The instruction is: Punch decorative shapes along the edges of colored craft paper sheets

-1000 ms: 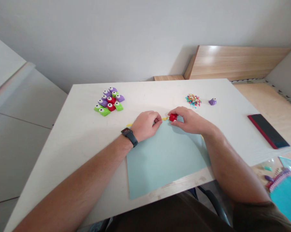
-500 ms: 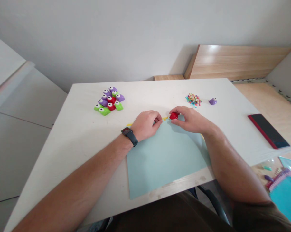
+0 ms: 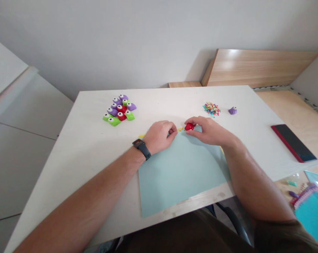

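My right hand (image 3: 207, 130) grips a small red craft punch (image 3: 189, 127) between thumb and fingers, at the far edge of a light blue paper sheet (image 3: 185, 172). My left hand (image 3: 160, 135), with a dark watch on its wrist, rests on the same edge. Its fingertips are pinched together, and whether anything is between them cannot be made out. A yellow strip (image 3: 180, 129) runs along the far edge of the sheet between my hands. More yellow shows along the sheet's right side, beside my right wrist.
At the back left stand several purple, green and red punches (image 3: 119, 110). A pile of colourful bits (image 3: 211, 109) and a purple punch (image 3: 232, 110) lie at the back right. A black device with a red edge (image 3: 293, 143) sits on the table's right edge.
The red punch in my right hand has shifted very slightly to the left. My left hand and the sheet look unmoved.
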`<action>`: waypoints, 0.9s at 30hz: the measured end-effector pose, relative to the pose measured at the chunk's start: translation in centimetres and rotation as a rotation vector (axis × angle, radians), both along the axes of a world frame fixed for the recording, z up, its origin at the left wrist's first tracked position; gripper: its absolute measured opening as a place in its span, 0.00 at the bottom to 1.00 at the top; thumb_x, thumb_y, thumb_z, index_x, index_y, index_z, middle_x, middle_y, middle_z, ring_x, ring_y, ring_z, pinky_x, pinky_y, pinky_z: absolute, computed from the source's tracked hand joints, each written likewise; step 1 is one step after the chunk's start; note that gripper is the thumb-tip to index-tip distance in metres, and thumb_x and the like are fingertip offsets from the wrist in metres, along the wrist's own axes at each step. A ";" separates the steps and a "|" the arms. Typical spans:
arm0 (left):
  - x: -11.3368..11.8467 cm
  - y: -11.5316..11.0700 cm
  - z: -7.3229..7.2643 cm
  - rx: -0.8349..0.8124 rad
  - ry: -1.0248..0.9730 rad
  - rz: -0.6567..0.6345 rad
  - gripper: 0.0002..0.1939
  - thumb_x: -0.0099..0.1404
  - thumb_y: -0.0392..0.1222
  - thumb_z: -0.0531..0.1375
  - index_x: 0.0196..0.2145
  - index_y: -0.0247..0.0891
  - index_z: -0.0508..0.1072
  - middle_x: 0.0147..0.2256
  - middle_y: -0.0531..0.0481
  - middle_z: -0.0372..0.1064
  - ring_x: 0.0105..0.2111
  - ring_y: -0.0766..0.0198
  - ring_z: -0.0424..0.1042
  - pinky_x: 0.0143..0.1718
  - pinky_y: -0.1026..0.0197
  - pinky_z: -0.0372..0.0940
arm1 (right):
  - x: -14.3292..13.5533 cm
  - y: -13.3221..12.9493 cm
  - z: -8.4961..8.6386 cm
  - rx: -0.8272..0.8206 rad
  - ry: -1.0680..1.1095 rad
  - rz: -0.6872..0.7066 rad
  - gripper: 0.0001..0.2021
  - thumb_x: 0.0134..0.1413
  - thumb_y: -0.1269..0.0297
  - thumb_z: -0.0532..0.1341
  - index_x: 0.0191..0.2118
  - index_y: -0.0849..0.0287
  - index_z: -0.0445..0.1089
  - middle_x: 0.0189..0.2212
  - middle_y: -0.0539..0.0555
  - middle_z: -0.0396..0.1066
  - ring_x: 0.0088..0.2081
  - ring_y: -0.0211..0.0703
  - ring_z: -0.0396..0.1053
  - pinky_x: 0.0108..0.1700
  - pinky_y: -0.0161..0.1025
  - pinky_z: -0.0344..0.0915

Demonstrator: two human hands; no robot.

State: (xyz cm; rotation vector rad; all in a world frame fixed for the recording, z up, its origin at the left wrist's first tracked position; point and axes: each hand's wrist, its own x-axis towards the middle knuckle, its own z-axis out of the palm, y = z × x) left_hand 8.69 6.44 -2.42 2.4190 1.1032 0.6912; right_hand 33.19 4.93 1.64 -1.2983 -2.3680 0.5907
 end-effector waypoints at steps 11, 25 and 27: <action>0.0 0.0 -0.1 -0.002 -0.010 0.004 0.05 0.68 0.40 0.59 0.36 0.39 0.75 0.34 0.49 0.75 0.35 0.59 0.73 0.38 0.57 0.66 | 0.1 0.3 -0.2 0.085 -0.014 0.043 0.11 0.62 0.61 0.63 0.49 0.57 0.74 0.43 0.58 0.76 0.46 0.50 0.72 0.52 0.47 0.67; 0.0 0.0 0.0 -0.002 0.001 0.000 0.06 0.68 0.40 0.59 0.36 0.39 0.75 0.34 0.49 0.75 0.35 0.59 0.74 0.38 0.57 0.67 | 0.2 0.4 -0.3 0.052 -0.006 0.019 0.13 0.61 0.63 0.63 0.51 0.57 0.74 0.44 0.59 0.78 0.46 0.52 0.74 0.52 0.49 0.68; 0.0 0.0 0.0 -0.002 -0.003 0.001 0.06 0.68 0.40 0.59 0.36 0.39 0.75 0.34 0.49 0.75 0.35 0.59 0.74 0.39 0.57 0.67 | 0.3 0.4 -0.3 0.044 -0.007 0.015 0.14 0.61 0.63 0.63 0.51 0.57 0.74 0.45 0.59 0.78 0.46 0.52 0.74 0.52 0.49 0.68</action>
